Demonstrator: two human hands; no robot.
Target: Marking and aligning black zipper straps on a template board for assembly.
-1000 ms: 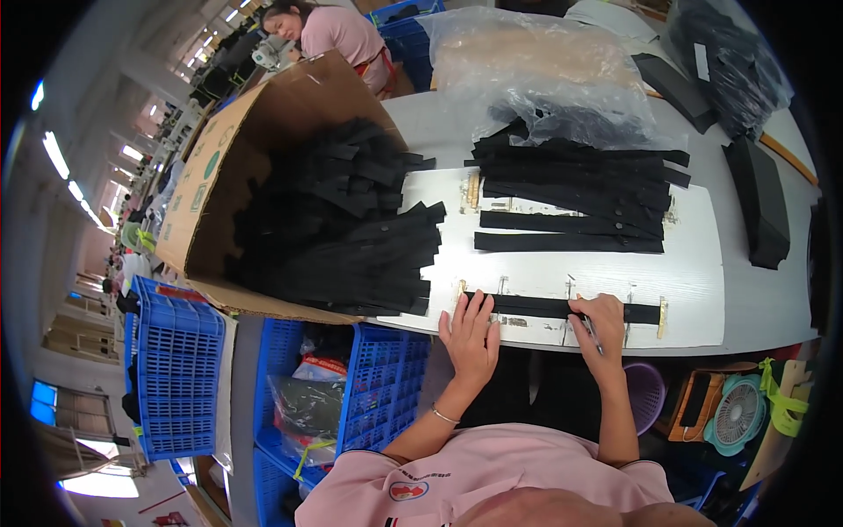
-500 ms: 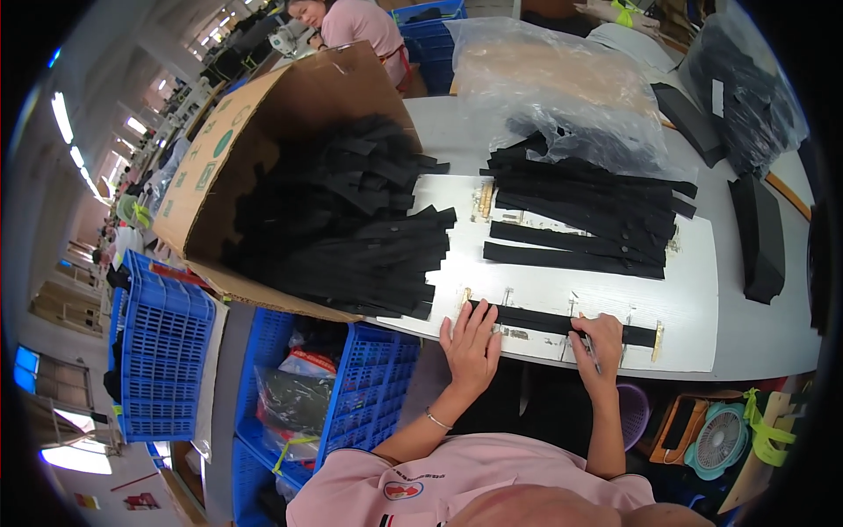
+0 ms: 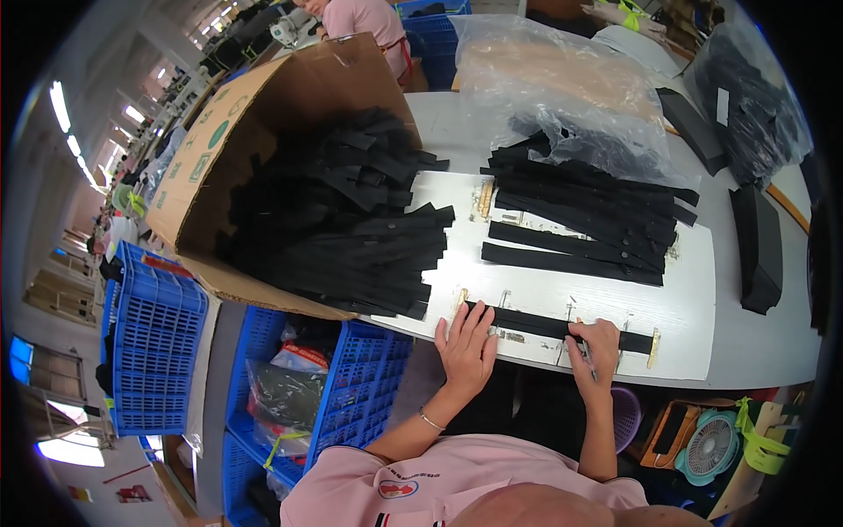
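Observation:
A black fabric strip [image 3: 533, 321] lies across the near part of a white board [image 3: 694, 290], between two small yellowish guides. My left hand [image 3: 466, 344] rests open on the strip's left end, fingers spread. Closed round a slim pen [image 3: 587, 353], my right hand [image 3: 598, 343] touches the strip right of its middle; the pen's tip is hidden by the fingers. Farther back on the board lie several more black strips [image 3: 584, 211], some overlapping, two set apart in front. Dark pencil-like marks and patches show on the board around the strip.
At the left, an open cardboard box [image 3: 206, 167] lies on its side with a heap of black strips [image 3: 342, 237] spilling out. Clear plastic bags [image 3: 562, 70] fill the table's back. Blue crates [image 3: 364, 395] stand at the lower left, a small fan [image 3: 708, 446] at the lower right.
The view has shifted slightly. Both hands keep nearly the same place on the strip, and the right hand still grips the pen.

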